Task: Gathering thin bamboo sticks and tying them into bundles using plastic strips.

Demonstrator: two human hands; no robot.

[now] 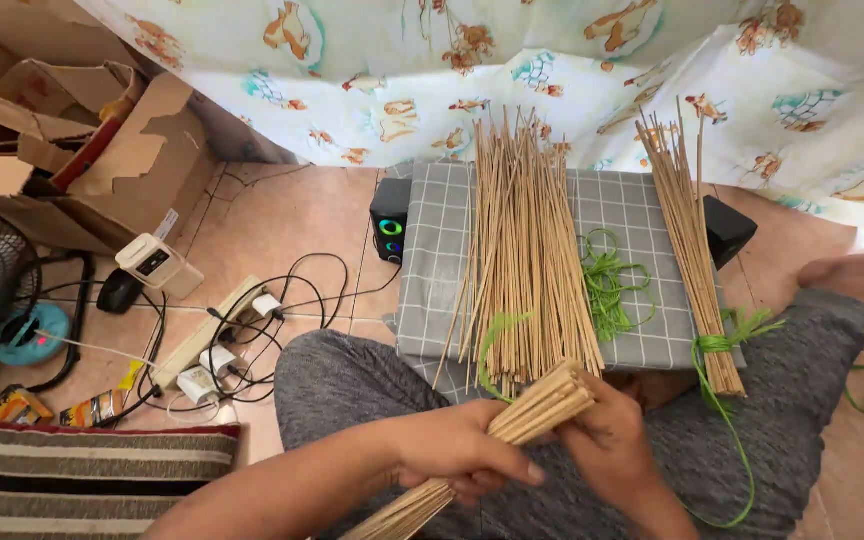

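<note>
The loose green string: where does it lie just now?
In the head view, the green string lies on the grey checked cloth, between the big stick pile and the tied bundle.

cardboard boxes (62, 140): upper left of the frame, brown, torn, flaps open
white label (166, 224): small slip on the box's lower right edge
foil wrappers (57, 408): lower left, on the floor tiles, 2 crumpled packets, orange, yellow and silver
screens: none seen
</note>
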